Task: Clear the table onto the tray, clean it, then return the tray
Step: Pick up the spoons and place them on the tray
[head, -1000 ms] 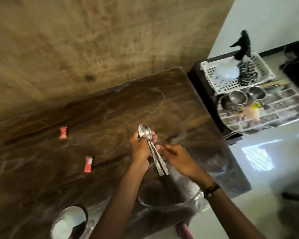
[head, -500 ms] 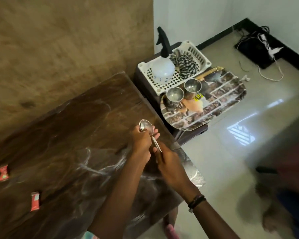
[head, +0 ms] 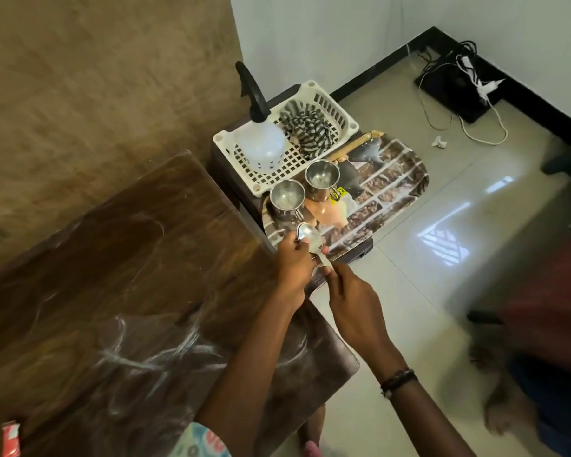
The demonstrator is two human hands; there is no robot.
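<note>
Left hand is closed around the spoons, bowls up; right hand pinches the handle ends just below. The grip hovers at the near edge of the patterned tray, where two steel cups already stand just beyond. Farther out, a white basket holds a spray bottle and striped cloth. Behind the grip, on the brown table, a red wrapper remains. Clearing looks nearly done; wiping not yet begun.
</note>
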